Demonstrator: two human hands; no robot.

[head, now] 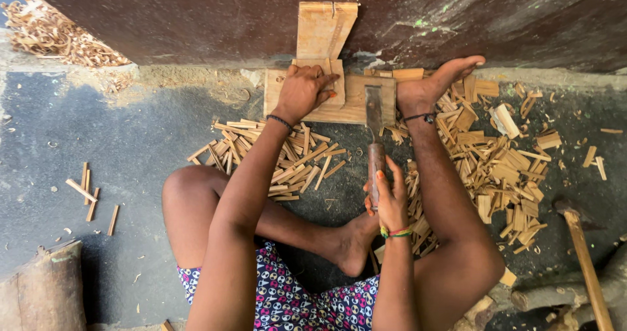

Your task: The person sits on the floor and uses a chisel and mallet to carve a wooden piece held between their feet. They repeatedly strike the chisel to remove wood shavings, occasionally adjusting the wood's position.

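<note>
My left hand (302,92) presses down on a small wooden block (334,76) that stands on a flat wooden board (349,105) against the dark wall. My right hand (390,197) grips the wooden handle of a chisel (375,135), its metal blade lying flat on the board to the right of the block. My right foot (434,82) rests on the board's right end. An upright wooden plank (324,29) leans on the wall behind the block.
Split wooden strips lie in a pile (287,154) at centre and a bigger pile (499,164) at right. A hammer (583,256) lies at the lower right, a log (46,292) at lower left, shavings (55,33) at upper left.
</note>
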